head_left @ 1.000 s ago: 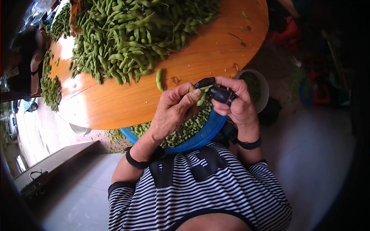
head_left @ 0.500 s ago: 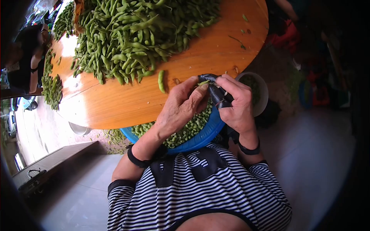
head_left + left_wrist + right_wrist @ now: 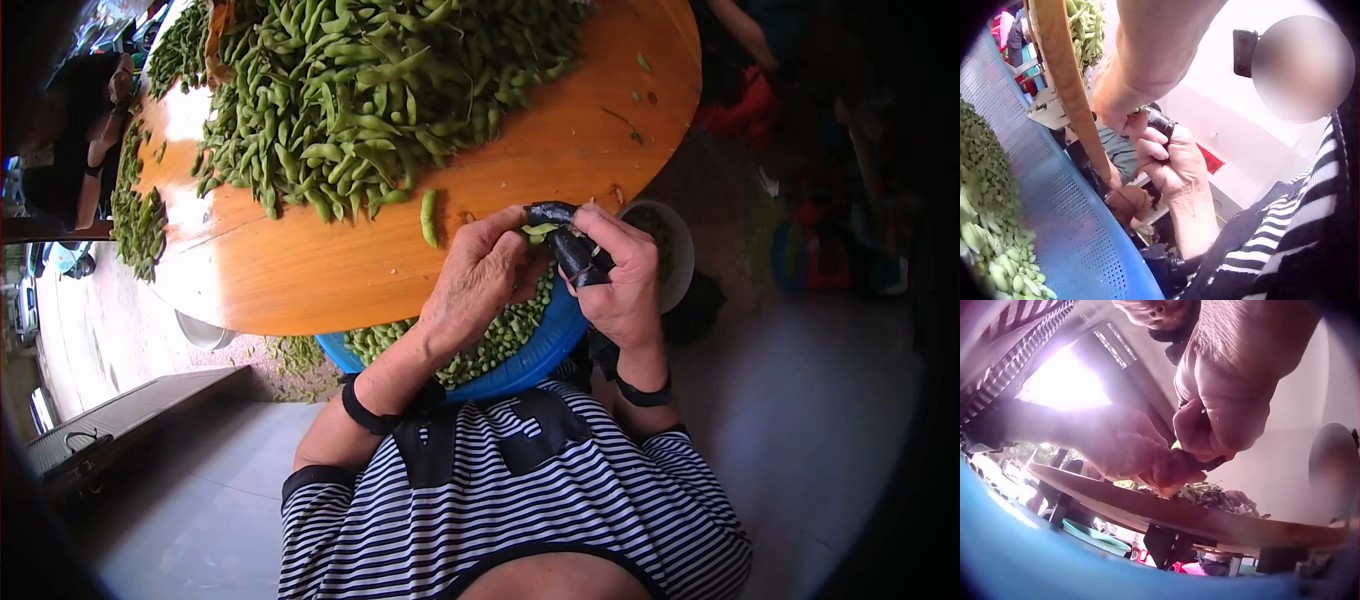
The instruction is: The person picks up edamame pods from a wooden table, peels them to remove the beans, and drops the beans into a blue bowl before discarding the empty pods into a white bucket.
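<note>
Over a blue basket [image 3: 545,345] of shelled green beans [image 3: 480,352], both hands meet at one green soybean pod [image 3: 540,231]. My left hand [image 3: 478,272] pinches the pod's near end between thumb and fingers. My right hand [image 3: 628,272], its thumb and forefinger wrapped in black covers [image 3: 577,257], grips the other end. Most of the pod is hidden by the fingers. In the left wrist view the right hand [image 3: 1175,159] is curled, with the left hand [image 3: 1113,94] against its fingertips. A single loose pod [image 3: 429,218] lies on the table just beyond the left hand.
A big heap of pods [image 3: 370,110] covers much of the round wooden table [image 3: 330,280]. A smaller pile [image 3: 138,230] lies at its left edge. A white bucket [image 3: 683,262] stands beyond the right hand. Another person [image 3: 75,140] is at the far left.
The pod has slid deeper between the fingers, so less of it shows than a second ago. Both hands have shifted slightly right and turned, staying together over the basket.
</note>
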Available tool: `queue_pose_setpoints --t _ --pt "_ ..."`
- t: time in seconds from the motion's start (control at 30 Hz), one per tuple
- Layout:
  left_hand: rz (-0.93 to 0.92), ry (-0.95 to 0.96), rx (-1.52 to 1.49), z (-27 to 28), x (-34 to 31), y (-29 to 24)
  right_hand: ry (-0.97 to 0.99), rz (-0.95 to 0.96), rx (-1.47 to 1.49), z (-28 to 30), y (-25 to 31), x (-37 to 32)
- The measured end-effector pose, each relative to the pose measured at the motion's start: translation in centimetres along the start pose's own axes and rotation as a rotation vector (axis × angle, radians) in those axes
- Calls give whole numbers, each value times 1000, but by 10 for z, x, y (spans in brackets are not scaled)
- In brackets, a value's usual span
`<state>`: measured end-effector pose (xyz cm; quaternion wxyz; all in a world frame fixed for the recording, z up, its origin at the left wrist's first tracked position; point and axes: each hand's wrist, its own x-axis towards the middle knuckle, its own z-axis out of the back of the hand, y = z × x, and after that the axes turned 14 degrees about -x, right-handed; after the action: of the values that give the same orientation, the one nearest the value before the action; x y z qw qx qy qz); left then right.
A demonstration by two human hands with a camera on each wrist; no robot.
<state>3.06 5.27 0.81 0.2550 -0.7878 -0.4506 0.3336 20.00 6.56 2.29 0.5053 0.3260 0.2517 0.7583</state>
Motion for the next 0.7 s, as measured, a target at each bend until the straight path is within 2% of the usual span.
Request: queue_pose_setpoints --t 0.13,0.2,0.27,0.33,0.4,0.5,0.57,0.63,0.7 --pt "34 0 65 -4 -5 -12 -6 -90 137 -1 -3 -1" --pt "12 13 -19 -1 -6 -6 101 -222 226 0 -1 -2" --pt "2 26 -106 2 -7 -1 67 -161 237 -7 -3 -6" --pt "-37 30 11 4 -8 1 50 -145 224 -10 0 -5" --pt "-75 -1 110 3 -11 2 17 -36 7 -11 4 -5" --pt "-120 -37 288 10 -11 6 -7 50 -123 -11 13 -8" --pt "-100 -89 276 9 -12 5 -72 118 -179 -15 22 -12" --pt "-65 -55 -62 14 -10 8 -92 91 -152 -16 25 -10" --pt "-19 -52 -53 13 -11 6 -6 -3 -46 -10 18 -4"
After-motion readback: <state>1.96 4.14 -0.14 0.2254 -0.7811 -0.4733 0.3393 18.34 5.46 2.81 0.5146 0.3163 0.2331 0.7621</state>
